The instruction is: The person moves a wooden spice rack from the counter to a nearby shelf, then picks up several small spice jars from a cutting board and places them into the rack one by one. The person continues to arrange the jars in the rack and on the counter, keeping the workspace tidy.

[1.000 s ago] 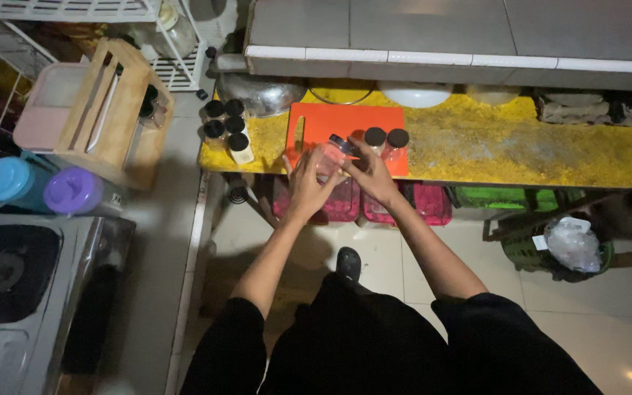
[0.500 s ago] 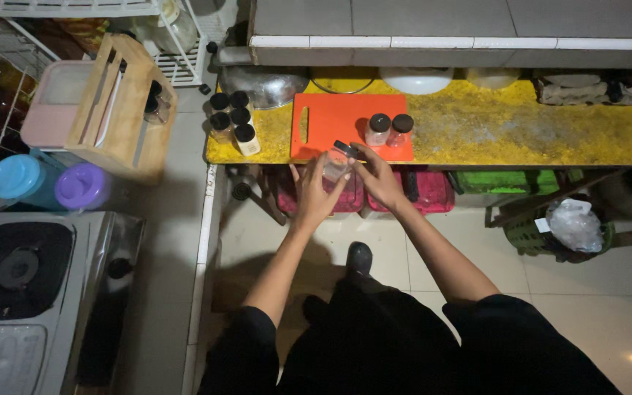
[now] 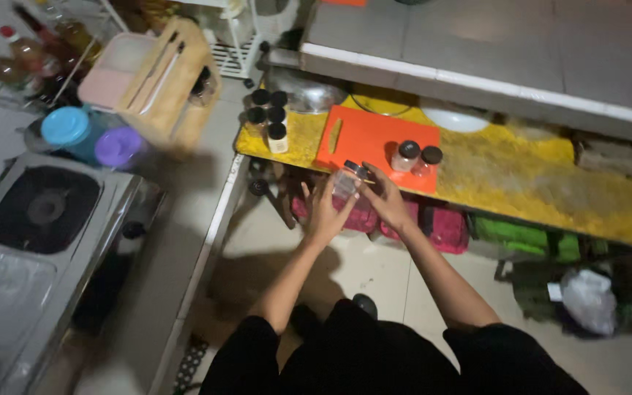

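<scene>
Both hands cup 1 small clear glass jar with a black lid (image 3: 347,181): left hand (image 3: 325,208) steadies its body, right hand (image 3: 388,199) pinches the lid, above the orange plastic cutting board's (image 3: 367,139) near edge.

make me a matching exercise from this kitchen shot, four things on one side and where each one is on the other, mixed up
Things:
1. small clear jar
2. two black-lidded jars
3. cluster of black-lidded jars
4. white bowl

Places:
a. on the yellow shelf, left of the orange cutting board
b. held between the left hand and the right hand
c. on the yellow shelf behind the board, partly under the tiled counter
d. standing on the orange cutting board

Pairs: 1-b, 2-d, 3-a, 4-c
</scene>
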